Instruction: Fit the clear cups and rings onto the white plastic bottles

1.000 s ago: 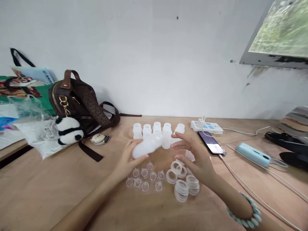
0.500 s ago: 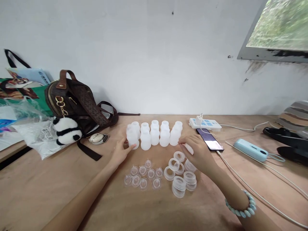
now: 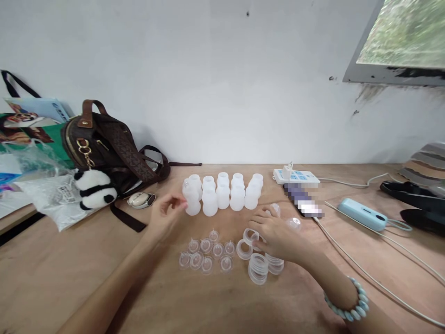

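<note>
Several small white translucent bottles [image 3: 223, 195] stand in two rows at the middle of the wooden table [image 3: 62, 273]. My left hand [image 3: 166, 217] hovers just left of the front-left bottle, fingers apart and holding nothing. In front of the bottles lie several small clear teats [image 3: 207, 255]. To their right is a pile of clear plastic rings [image 3: 258, 271]. My right hand [image 3: 275, 234] rests palm down on that pile, fingertips on one ring [image 3: 249, 235]; whether it grips it is unclear. A loose ring [image 3: 275, 209] and a clear dome cap [image 3: 294, 224] lie just behind the hand.
A brown backpack [image 3: 104, 148] with a panda charm [image 3: 93, 189], plastic bags [image 3: 45, 195] and a small device [image 3: 140, 199] sit at the left. At the right are a power strip [image 3: 297, 177], a phone [image 3: 303, 204], a blue gadget [image 3: 361, 214] and cables [image 3: 368, 278].
My left hand set a bottle upright in the front row, then let go and drew back left. My right hand dropped from beside the bottles onto the ring pile.
</note>
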